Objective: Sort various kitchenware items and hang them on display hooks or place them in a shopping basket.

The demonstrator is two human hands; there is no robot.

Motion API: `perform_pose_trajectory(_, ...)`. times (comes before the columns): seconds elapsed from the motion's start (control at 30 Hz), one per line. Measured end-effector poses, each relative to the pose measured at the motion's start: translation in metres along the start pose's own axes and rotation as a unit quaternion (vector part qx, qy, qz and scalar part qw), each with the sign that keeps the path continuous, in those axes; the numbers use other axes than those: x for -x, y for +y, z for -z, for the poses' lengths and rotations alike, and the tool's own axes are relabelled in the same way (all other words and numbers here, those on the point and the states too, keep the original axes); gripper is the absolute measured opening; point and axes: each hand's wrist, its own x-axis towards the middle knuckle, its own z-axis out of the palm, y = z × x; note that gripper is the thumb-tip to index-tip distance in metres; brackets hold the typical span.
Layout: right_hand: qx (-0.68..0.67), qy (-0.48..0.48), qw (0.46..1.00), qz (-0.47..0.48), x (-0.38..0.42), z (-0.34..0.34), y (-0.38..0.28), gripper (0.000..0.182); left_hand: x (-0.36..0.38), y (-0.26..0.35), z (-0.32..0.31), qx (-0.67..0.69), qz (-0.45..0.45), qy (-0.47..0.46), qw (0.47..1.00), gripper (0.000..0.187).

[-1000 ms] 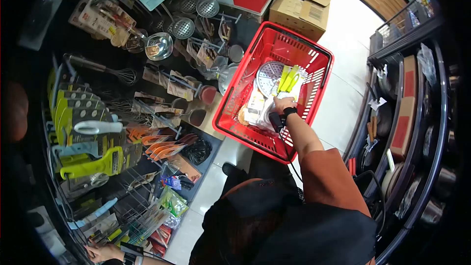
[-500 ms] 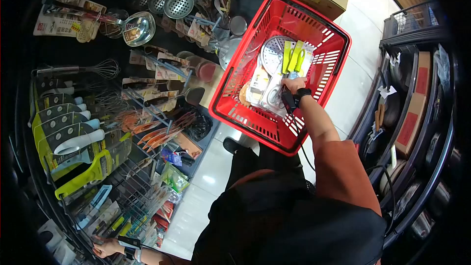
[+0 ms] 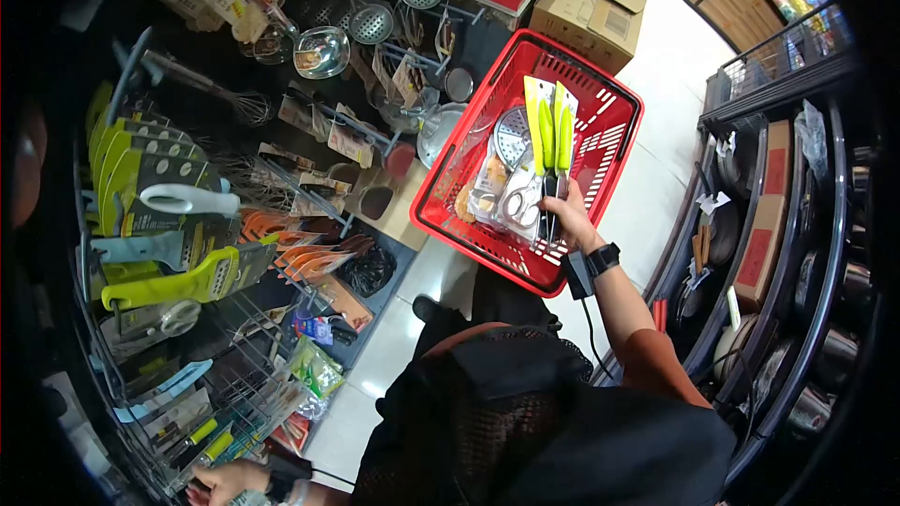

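Observation:
My right hand [image 3: 570, 214] is closed around the lower end of two carded kitchen tools with lime-green handles [image 3: 553, 131], whose working ends I cannot make out. They stand upright over the red shopping basket [image 3: 511, 267]. Beneath them lie a round perforated metal disc [image 3: 512, 136] and several clear-packed items [image 3: 516, 201]. My left hand [image 3: 225, 483], at the bottom left edge, has its fingers apart beside the lower wire rack [image 3: 248, 365]. Green-handled packs [image 3: 216, 445] hang close to it.
Hooks on the left carry a lime-green grater [image 3: 178, 286], a whisk [image 3: 244, 105], a ladle [image 3: 322, 52] and skimmers. A cardboard box [image 3: 591, 14] stands behind the basket. Shelves of pans [image 3: 727, 225] line the right side, across the tiled floor [image 3: 647, 173].
My right hand has raised the green-handled tools from lying in the basket to a more upright position. My left hand has shifted slightly right along the rack. The whole view has moved.

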Motion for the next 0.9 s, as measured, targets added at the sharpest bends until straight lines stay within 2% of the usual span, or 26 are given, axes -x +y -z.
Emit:
perform_pose_trajectory(0.03,0.031,-0.009,0.999,-0.007,0.01,0.0,-0.007,0.058,0.014,0.046,0.003,0.136,0.079,-0.094,0.983,0.054)
perform_pose_trajectory(0.07,0.034,-0.019,0.999,0.013,0.015,0.0,-0.009,0.058,0.021,0.085,0.004,0.13,0.081,-0.168,0.974,0.041)
perform_pose_trajectory(0.1,0.033,-0.024,0.998,0.041,0.024,-0.002,-0.012,0.06,0.032,0.121,0.001,0.208,0.121,-0.176,0.955,0.028)
perform_pose_trajectory(0.17,0.076,-0.05,0.99,0.104,0.039,-0.011,-0.021,0.064,0.042,0.167,-0.006,0.281,0.059,-0.338,0.896,0.016)
perform_pose_trajectory(0.2,0.045,-0.076,0.991,0.104,0.06,-0.022,-0.04,0.069,0.053,0.195,-0.007,0.366,0.135,-0.392,0.833,0.013)
perform_pose_trajectory(0.23,0.072,-0.107,0.977,0.172,0.07,-0.029,-0.045,0.072,0.059,0.222,-0.009,0.456,0.157,-0.469,0.74,0.018)
perform_pose_trajectory(0.27,0.099,-0.136,0.956,0.239,0.079,-0.033,-0.051,0.075,0.059,0.244,-0.014,0.485,0.088,-0.559,0.666,0.032)
perform_pose_trajectory(0.3,0.103,-0.173,0.948,0.247,0.094,-0.043,-0.062,0.078,0.067,0.267,-0.015,0.559,0.15,-0.615,0.535,0.048)
perform_pose_trajectory(0.33,0.107,-0.21,0.938,0.254,0.111,-0.058,-0.076,0.082,0.082,0.283,-0.012,0.608,0.215,-0.643,0.412,0.06)
perform_pose_trajectory(0.37,0.083,-0.246,0.931,0.258,0.129,-0.075,-0.089,0.084,0.091,0.299,-0.008,0.627,0.245,-0.651,0.35,0.062)
perform_pose_trajectory(0.4,0.126,-0.28,0.921,0.239,0.137,-0.08,-0.09,0.085,0.097,0.311,-0.005,0.642,0.275,-0.656,0.287,0.065)
perform_pose_trajectory(0.47,0.114,-0.349,0.899,0.241,0.154,-0.1,-0.098,0.084,0.103,0.325,-0.004,0.68,0.313,-0.649,0.137,0.066)
perform_pose_trajectory(0.5,0.121,-0.378,0.883,0.25,0.155,-0.104,-0.096,0.084,0.106,0.325,-0.012,0.689,0.184,-0.676,0.184,0.062)
perform_pose_trajectory(0.53,0.15,-0.393,0.873,0.246,0.16,-0.109,-0.098,0.084,0.108,0.328,-0.004,0.701,0.273,-0.643,0.139,0.058)
perform_pose_trajectory(0.6,0.141,-0.396,0.871,0.253,0.165,-0.117,-0.098,0.085,0.106,0.324,-0.004,0.685,0.312,-0.652,0.089,0.058)
perform_pose_trajectory(0.73,0.105,-0.409,0.874,0.241,0.175,-0.123,-0.097,0.083,0.11,0.315,0.003,0.693,0.353,-0.624,0.08,0.061)
perform_pose_trajectory(0.8,0.018,-0.419,0.897,0.141,0.187,-0.128,-0.104,0.084,0.112,0.309,0.006,0.711,0.428,-0.557,0.034,0.07)
perform_pose_trajectory(0.87,0.067,-0.422,0.884,0.193,0.177,-0.121,-0.096,0.09,0.116,0.302,0.006,0.711,0.426,-0.556,0.064,0.064)
perform_pose_trajectory(0.9,0.072,-0.424,0.885,0.181,0.178,-0.119,-0.094,0.09,0.123,0.298,0.006,0.681,0.46,-0.568,0.052,0.058)
